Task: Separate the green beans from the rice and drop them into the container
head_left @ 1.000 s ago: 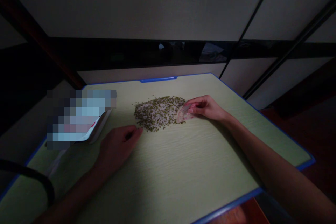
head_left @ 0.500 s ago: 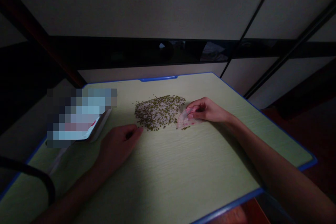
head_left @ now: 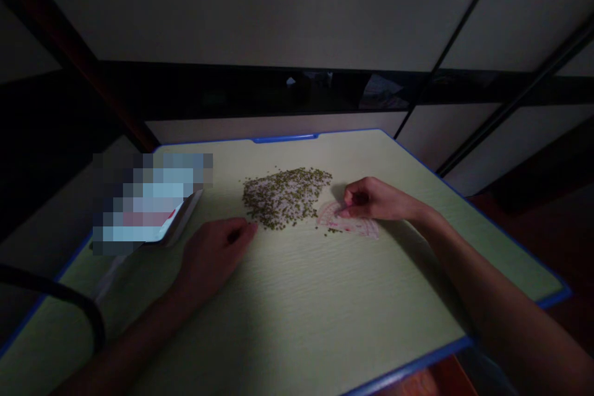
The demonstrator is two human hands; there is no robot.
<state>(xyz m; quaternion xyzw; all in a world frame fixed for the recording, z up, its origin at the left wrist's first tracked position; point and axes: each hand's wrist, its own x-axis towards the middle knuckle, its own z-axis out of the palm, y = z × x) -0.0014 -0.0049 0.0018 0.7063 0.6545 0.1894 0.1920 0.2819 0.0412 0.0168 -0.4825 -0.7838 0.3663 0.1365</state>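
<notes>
A heap of small green beans, which look like mung beans (head_left: 297, 182), lies mixed with whitish grains (head_left: 278, 195) on the pale green tabletop. At the heap's near left edge my left hand (head_left: 216, 247) rests on the table, fingers curled and thumb against the forefinger; whether anything is between them is hidden. To the right of the heap, a clear half-round protractor (head_left: 357, 227) with pink markings lies about flat. My right hand (head_left: 375, 198) has thumb and curled forefinger closed at its far curved edge. A few loose beans (head_left: 331, 231) lie by its near edge.
The table (head_left: 325, 297) has a blue rim and stands against pale cabinet doors (head_left: 260, 12). A blurred-out device with a bright screen (head_left: 162, 189) leans at the left. A dark curved bar (head_left: 69, 300) crosses the lower left.
The protractor has gone from tilted in my right hand to lying flatter, with more of it showing. My right hand has shifted slightly right; the left hand stays by the heap.
</notes>
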